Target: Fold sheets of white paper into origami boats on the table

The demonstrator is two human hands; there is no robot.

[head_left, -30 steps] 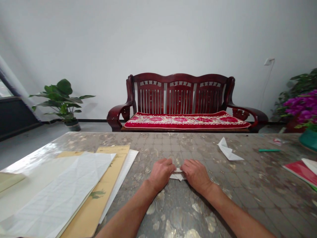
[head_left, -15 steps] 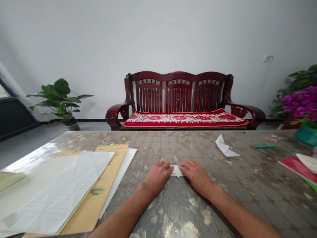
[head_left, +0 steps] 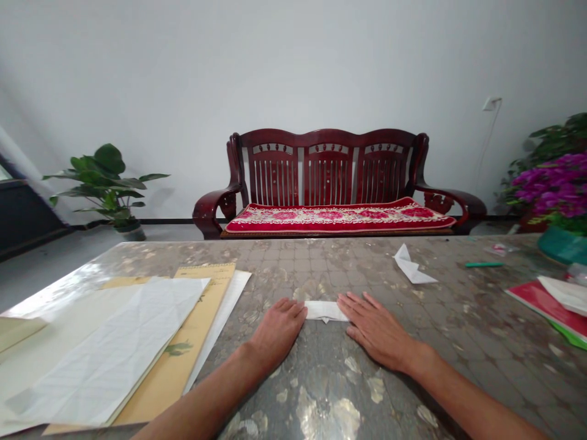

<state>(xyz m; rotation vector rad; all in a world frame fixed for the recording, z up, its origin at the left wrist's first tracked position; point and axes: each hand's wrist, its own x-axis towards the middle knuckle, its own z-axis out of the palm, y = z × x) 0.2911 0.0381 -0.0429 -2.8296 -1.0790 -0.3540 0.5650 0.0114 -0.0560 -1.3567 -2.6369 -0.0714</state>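
A narrow strip of folded white paper [head_left: 324,310] lies flat on the table in front of me, with a small point sticking out at its near edge. My left hand [head_left: 280,327] rests at the strip's left end, palm down, fingers close together and laid flat. At the right end lies my right hand [head_left: 373,329], its fingers stretched and spread, the fingertips over the paper. Both ends of the strip are partly covered by the fingers. Beyond my right hand sits a folded white paper boat [head_left: 411,267].
Loose white sheets [head_left: 132,342] lie over a tan notepad [head_left: 158,394] on the left. To the right are a green pen [head_left: 484,264], a red booklet [head_left: 532,300] and a teal flowerpot [head_left: 562,244]. A wooden bench [head_left: 328,159] stands behind the patterned table [head_left: 293,263].
My hands have moved apart, showing more of the folded paper between them. The right hand's fingers have straightened and spread. The view has shifted slightly.
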